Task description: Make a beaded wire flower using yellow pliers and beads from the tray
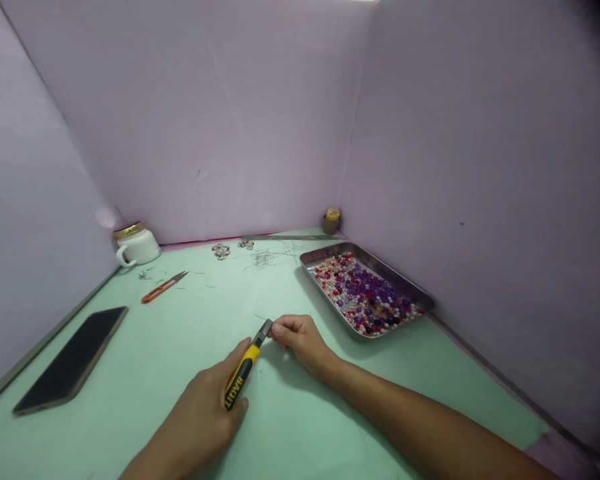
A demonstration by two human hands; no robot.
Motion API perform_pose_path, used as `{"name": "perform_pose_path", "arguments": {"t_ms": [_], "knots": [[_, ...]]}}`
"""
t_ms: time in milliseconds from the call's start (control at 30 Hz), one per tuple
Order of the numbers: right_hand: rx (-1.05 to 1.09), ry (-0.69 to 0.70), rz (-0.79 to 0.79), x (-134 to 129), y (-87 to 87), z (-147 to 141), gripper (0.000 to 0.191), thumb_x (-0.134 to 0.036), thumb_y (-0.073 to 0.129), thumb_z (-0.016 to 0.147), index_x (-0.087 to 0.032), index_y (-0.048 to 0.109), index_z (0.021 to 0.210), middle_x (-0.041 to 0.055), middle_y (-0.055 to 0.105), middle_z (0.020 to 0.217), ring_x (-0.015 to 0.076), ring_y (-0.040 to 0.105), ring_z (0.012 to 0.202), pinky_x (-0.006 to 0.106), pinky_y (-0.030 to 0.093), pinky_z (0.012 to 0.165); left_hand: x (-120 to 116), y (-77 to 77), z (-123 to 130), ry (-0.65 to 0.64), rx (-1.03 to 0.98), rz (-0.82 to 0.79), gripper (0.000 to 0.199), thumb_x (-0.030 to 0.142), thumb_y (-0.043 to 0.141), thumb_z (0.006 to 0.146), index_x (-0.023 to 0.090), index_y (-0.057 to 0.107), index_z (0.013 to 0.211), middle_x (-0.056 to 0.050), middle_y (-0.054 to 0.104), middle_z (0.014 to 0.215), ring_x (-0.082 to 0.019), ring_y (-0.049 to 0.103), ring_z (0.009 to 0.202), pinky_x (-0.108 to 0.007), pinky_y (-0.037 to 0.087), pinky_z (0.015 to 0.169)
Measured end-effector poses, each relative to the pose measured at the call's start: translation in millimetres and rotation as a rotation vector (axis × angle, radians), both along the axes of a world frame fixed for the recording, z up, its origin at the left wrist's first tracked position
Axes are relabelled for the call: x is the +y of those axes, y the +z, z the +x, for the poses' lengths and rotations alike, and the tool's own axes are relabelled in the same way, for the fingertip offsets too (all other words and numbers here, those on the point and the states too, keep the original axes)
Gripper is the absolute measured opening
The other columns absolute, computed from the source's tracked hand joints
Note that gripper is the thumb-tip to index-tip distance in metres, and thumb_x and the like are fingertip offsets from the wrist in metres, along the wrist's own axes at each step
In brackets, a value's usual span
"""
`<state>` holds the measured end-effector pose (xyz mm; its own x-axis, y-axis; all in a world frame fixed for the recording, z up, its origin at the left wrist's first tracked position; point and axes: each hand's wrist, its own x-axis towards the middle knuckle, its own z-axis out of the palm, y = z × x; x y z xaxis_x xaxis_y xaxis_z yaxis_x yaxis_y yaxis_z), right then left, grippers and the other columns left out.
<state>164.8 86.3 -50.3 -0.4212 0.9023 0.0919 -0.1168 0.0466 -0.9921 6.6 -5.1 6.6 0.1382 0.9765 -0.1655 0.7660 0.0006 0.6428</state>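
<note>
My left hand (pixel 205 403) is wrapped round pliers (pixel 245 367) with yellow and black handles, their jaws pointing away and to the right. Right at the jaw tips, my right hand (pixel 303 340) is closed in a pinch. A thin wire (pixel 261 317) sticks out on the left side of the jaws; its rest is hidden between the jaws and my fingertips. Both hands are low over the pale green tabletop (pixel 180 347).
A metal tray (pixel 330 303) of mixed beads stands to the right. Orange-handled thread snips (pixel 163 289), a dark phone (pixel 73 360) and a white mug (pixel 140 248) are at left. Beaded pieces (pixel 221 251), loose wires (pixel 263 259) and a small pot (pixel 331 221) lie farther back.
</note>
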Motion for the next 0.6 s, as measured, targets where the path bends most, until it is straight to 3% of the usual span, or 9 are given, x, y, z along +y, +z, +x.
{"name": "perform_pose_path", "arguments": {"t_ms": [133,267,367,500,533,600], "knots": [[-0.001,-0.002,0.002,0,0.5,0,0.025,-0.035,0.055,0.069,-0.013,0.058,0.059,-0.0044,0.038,0.046,0.0076,0.03,0.047,0.022,0.023,0.046,-2,-10.4,-2,0.034,0.313,0.053,0.063,0.017,0.04,0.072,0.027,0.027,0.133,-0.006,0.059,0.095,-0.024,0.058,0.085,-0.031,0.042,0.072],[-0.004,-0.002,0.006,0,1.0,1,0.027,-0.037,0.055,0.069,-0.014,0.057,0.058,-0.004,0.038,0.046,0.0081,0.03,0.047,0.022,0.023,0.046,-4,-8.5,0,0.019,0.41,0.028,0.063,0.018,0.037,0.074,0.027,0.023,0.134,-0.007,0.057,0.091,-0.023,0.058,0.074,-0.03,0.041,0.062],[-0.015,-0.003,0.002,0,-0.1,1,0.027,-0.039,0.055,0.069,-0.014,0.057,0.058,-0.0041,0.038,0.046,0.008,0.029,0.047,0.022,0.022,0.046,-5,-5.0,1,0.028,0.312,0.042,0.061,0.018,0.038,0.074,0.026,0.026,0.133,-0.007,0.058,0.091,-0.023,0.058,0.079,-0.031,0.041,0.068],[-0.022,0.004,0.007,0,-0.5,1,0.027,-0.038,0.055,0.069,-0.013,0.058,0.06,-0.0043,0.037,0.046,0.0077,0.029,0.046,0.022,0.022,0.046,-5,3.1,3,0.018,0.006,0.004,0.061,0.015,0.045,0.067,0.023,0.039,0.126,-0.004,0.06,0.098,-0.022,0.052,0.097,-0.031,0.035,0.088],[-0.023,0.007,0.007,0,-0.1,1,0.026,-0.038,0.055,0.069,-0.013,0.059,0.06,-0.0043,0.038,0.046,0.0077,0.029,0.046,0.022,0.022,0.046,-4,5.6,4,0.018,-0.075,-0.031,0.059,0.014,0.046,0.065,0.022,0.042,0.123,-0.002,0.06,0.093,-0.021,0.053,0.092,-0.03,0.037,0.085],[-0.024,0.009,0.006,-1,1.1,1,0.026,-0.037,0.055,0.069,-0.013,0.059,0.061,-0.0043,0.038,0.046,0.0077,0.03,0.046,0.022,0.022,0.046,-3,9.7,5,0.027,-0.227,-0.15,0.052,0.015,0.047,0.063,0.021,0.046,0.116,0.003,0.055,0.069,-0.015,0.053,0.064,-0.026,0.045,0.064]]}}
